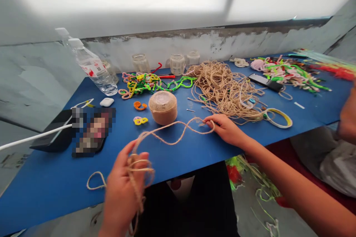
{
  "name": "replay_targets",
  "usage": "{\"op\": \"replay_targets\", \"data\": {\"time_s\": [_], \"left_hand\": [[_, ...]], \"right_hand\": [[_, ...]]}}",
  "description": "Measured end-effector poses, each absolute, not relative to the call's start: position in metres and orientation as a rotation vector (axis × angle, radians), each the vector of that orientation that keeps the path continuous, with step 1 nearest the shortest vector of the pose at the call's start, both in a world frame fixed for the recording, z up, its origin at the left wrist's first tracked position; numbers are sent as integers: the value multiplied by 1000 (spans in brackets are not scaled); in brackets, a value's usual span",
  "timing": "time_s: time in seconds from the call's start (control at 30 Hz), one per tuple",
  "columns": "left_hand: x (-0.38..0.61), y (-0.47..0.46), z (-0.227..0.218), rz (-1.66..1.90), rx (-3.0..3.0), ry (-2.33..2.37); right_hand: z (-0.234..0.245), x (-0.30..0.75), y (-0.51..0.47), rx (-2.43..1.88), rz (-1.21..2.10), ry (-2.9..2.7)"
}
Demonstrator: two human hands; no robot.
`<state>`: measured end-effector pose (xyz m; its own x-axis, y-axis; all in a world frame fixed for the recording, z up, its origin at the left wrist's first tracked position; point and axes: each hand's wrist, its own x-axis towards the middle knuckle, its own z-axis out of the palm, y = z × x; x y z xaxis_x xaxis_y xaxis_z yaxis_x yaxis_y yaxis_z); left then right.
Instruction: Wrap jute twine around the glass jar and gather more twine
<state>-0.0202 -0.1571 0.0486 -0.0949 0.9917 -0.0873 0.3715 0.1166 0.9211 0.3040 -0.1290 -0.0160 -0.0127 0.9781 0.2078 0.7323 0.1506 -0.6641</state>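
In the head view, the person's right hand [226,129] is pinching a strand of jute twine [178,133] between its pressed-together fingers [211,123], while the left hand [121,196] is gripping loops of the same twine, its fingers [139,163] curling loosely around them. The strand is stretching above the blue tabletop [55,189], passing just beside a wound twine ball [162,107], with a loose twine tangle [222,89] lying farther along.

Tan jute twine strand [178,143], tan twine ball [162,107] with paler wound top, tan twine heap [219,89], matte blue tabletop [55,192], mixed green, yellow and pink pipe cleaners [139,85], orange pipe-cleaner links [140,106], black phone [265,82], white earbud case [107,102], streaky grey-white wall [194,46]
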Motion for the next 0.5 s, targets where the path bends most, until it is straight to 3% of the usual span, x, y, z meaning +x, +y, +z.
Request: {"op": "replay_targets", "data": {"time_s": [0.23,0.5], "left_hand": [[32,-153,32,347,1754,1416],[53,-145,21,240,2092,1409]], "right_hand": [[9,259,-142,-1503,623,-1969],[20,235,-154,-1168,678,-2044]]}}
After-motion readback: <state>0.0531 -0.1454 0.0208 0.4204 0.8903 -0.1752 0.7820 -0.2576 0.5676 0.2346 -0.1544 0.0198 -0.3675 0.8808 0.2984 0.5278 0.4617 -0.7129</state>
